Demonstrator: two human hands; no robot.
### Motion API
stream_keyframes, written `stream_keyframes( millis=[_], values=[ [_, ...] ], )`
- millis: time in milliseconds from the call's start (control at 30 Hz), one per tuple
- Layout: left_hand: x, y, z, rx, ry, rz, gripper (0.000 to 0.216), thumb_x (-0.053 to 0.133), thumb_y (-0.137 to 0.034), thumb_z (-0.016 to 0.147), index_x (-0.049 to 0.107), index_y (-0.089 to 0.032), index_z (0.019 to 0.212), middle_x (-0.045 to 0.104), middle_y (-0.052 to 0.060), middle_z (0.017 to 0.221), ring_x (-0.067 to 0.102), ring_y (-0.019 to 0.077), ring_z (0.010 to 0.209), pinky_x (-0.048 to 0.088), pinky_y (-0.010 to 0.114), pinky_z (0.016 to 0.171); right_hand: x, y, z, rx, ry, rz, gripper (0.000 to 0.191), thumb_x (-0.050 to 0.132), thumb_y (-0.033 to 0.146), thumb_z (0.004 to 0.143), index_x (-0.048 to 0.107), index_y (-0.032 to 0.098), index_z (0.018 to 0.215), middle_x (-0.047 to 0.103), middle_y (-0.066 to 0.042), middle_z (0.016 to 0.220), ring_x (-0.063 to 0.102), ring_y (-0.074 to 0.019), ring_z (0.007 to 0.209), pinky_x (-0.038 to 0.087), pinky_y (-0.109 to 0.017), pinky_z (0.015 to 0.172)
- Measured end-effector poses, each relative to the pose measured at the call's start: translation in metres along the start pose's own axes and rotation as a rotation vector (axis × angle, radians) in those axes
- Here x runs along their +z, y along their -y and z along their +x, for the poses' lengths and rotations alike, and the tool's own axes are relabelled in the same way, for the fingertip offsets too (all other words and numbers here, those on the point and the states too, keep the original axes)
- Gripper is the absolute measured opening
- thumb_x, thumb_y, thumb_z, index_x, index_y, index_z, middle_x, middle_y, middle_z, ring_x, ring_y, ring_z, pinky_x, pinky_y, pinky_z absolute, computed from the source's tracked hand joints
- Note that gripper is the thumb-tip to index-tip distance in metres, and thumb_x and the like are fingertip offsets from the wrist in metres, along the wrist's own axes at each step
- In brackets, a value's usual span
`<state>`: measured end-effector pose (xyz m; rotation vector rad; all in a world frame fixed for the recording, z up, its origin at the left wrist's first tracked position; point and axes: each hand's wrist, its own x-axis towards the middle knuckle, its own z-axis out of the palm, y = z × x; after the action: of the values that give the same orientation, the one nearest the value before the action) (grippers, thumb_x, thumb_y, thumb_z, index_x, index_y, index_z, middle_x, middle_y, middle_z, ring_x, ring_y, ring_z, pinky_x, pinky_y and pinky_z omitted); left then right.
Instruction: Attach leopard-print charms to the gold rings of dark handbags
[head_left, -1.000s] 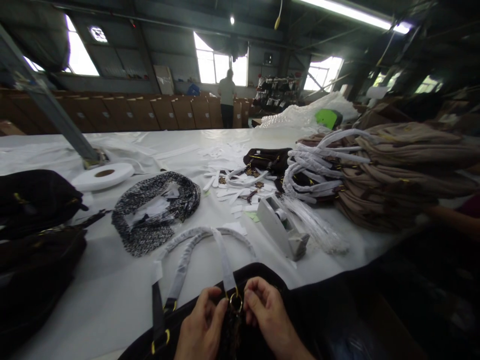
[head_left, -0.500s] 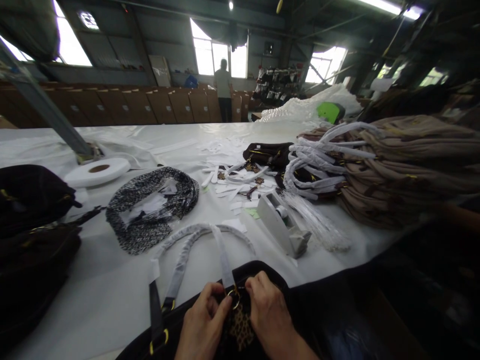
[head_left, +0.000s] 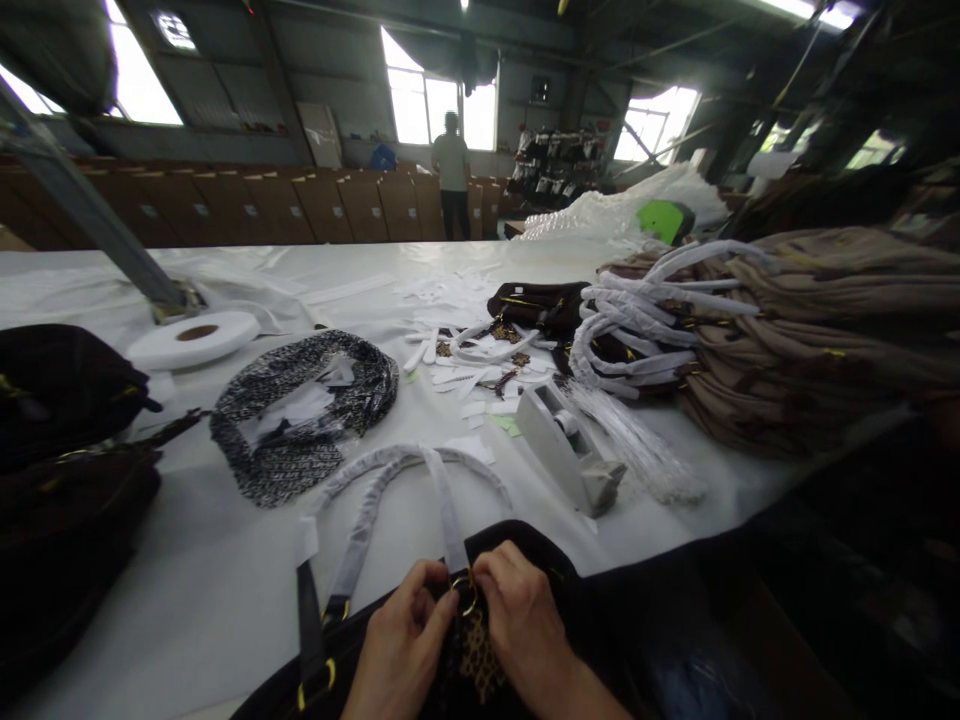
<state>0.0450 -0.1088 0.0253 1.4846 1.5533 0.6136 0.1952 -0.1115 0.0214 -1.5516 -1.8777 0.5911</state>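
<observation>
A dark handbag (head_left: 517, 540) lies at the table's near edge, its handles (head_left: 367, 510) wrapped in white and lying away from me. At the base of one handle, my left hand (head_left: 409, 630) pinches a gold ring (head_left: 465, 596) between thumb and fingers. My right hand (head_left: 517, 620) is closed at the ring's right side, fingertips pressed together by the handle's end; what they grip is too small to make out. Below the ring hangs a leopard-print charm (head_left: 480, 655), partly covered by my right hand.
A tape dispenser (head_left: 562, 450) stands beyond the bag, beside a bundle of clear plastic strands (head_left: 645, 450). Brown bags (head_left: 840, 340) are piled at right, dark bags (head_left: 67, 480) at left. A knitted black-and-white piece (head_left: 262, 470) and a white roll (head_left: 161, 345) lie left. A person (head_left: 451, 165) stands far back.
My right hand has moved slightly left, closer to the ring and my left hand. The left hand still pinches the ring. The far person appears slightly further right.
</observation>
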Motion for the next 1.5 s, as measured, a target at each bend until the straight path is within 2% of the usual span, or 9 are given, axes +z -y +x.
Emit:
stream_keyframes(
  millis=[133,300,467,700,833,1000,1267,1400,1500],
  values=[
    [0.001,0.003,-0.003,0.030,-0.081,0.008,0.025,0.048,-0.045,0.082,0.049,-0.023,0.092,0.044,-0.008,0.055,0.048,0.0149,0.051,0.035,0.023,0.054,0.003,0.001,0.001,0.024,-0.031,0.110,0.022,0.040,0.011,0.090,0.057,0.020,0.079,0.054,0.000,0.077,0.055,-0.0132,0.069,0.038,-0.024,0.065],
    [0.001,-0.001,-0.006,0.087,-0.139,0.087,0.024,0.046,-0.044,0.083,0.045,-0.025,0.097,0.050,-0.008,0.056,0.051,0.0151,0.048,0.038,0.024,0.051,0.004,0.003,0.000,0.014,-0.050,0.115,0.024,0.039,0.014,0.091,0.059,0.021,0.079,0.053,0.000,0.076,0.055,-0.0128,0.067,0.037,-0.023,0.062],
    [-0.003,-0.011,-0.009,0.125,-0.094,0.154,0.016,0.041,-0.039,0.087,0.046,-0.025,0.091,0.055,-0.005,0.061,0.057,0.0161,0.054,0.041,0.024,0.055,0.006,0.003,-0.001,-0.045,-0.067,0.080,0.028,0.035,0.017,0.092,0.058,0.020,0.079,0.055,-0.002,0.075,0.056,-0.0149,0.066,0.041,-0.024,0.063],
    [-0.005,-0.019,-0.012,0.204,-0.076,0.215,0.014,0.034,-0.030,0.092,0.047,-0.026,0.090,0.062,0.000,0.079,0.062,0.0192,0.075,0.040,0.027,0.066,0.008,0.001,0.002,-0.146,-0.117,0.101,0.032,0.029,0.019,0.096,0.057,0.019,0.080,0.059,-0.005,0.075,0.058,-0.0176,0.068,0.046,-0.027,0.064],
    [-0.003,-0.018,-0.010,0.188,-0.056,0.226,0.017,0.031,-0.028,0.093,0.045,-0.025,0.083,0.060,0.001,0.077,0.060,0.0193,0.074,0.040,0.028,0.067,0.008,0.002,0.003,-0.171,-0.124,0.101,0.027,0.030,0.018,0.095,0.057,0.018,0.094,0.061,-0.006,0.078,0.060,-0.0187,0.072,0.049,-0.029,0.069],
    [0.000,-0.013,-0.009,0.219,-0.083,0.189,0.019,0.032,-0.027,0.093,0.049,-0.025,0.086,0.063,0.002,0.082,0.061,0.0196,0.077,0.040,0.028,0.070,0.012,0.001,0.001,-0.230,-0.141,0.078,0.027,0.029,0.016,0.094,0.054,0.016,0.106,0.064,-0.009,0.085,0.062,-0.0213,0.079,0.052,-0.033,0.071],
    [-0.005,-0.014,-0.005,0.115,-0.124,0.071,0.013,0.042,-0.033,0.089,0.050,-0.023,0.092,0.060,-0.003,0.066,0.058,0.0182,0.058,0.040,0.026,0.059,0.012,0.003,0.002,-0.212,-0.181,0.125,0.026,0.032,0.014,0.092,0.055,0.016,0.105,0.066,-0.009,0.086,0.064,-0.0206,0.079,0.053,-0.031,0.071],
    [-0.010,-0.014,-0.003,0.147,-0.083,0.067,0.022,0.040,-0.032,0.089,0.054,-0.022,0.076,0.063,0.000,0.067,0.059,0.0184,0.065,0.039,0.025,0.063,0.015,0.003,0.002,-0.205,-0.203,0.128,0.026,0.033,0.015,0.092,0.056,0.016,0.103,0.066,-0.009,0.086,0.065,-0.0207,0.080,0.053,-0.031,0.071],
    [-0.013,-0.014,-0.003,0.134,-0.113,0.101,0.023,0.040,-0.032,0.088,0.051,-0.022,0.070,0.060,-0.001,0.063,0.057,0.0181,0.063,0.037,0.025,0.061,0.015,0.000,0.002,-0.200,-0.212,0.154,0.025,0.034,0.015,0.092,0.057,0.017,0.104,0.067,-0.009,0.088,0.065,-0.0203,0.081,0.053,-0.030,0.072]
  ],
)
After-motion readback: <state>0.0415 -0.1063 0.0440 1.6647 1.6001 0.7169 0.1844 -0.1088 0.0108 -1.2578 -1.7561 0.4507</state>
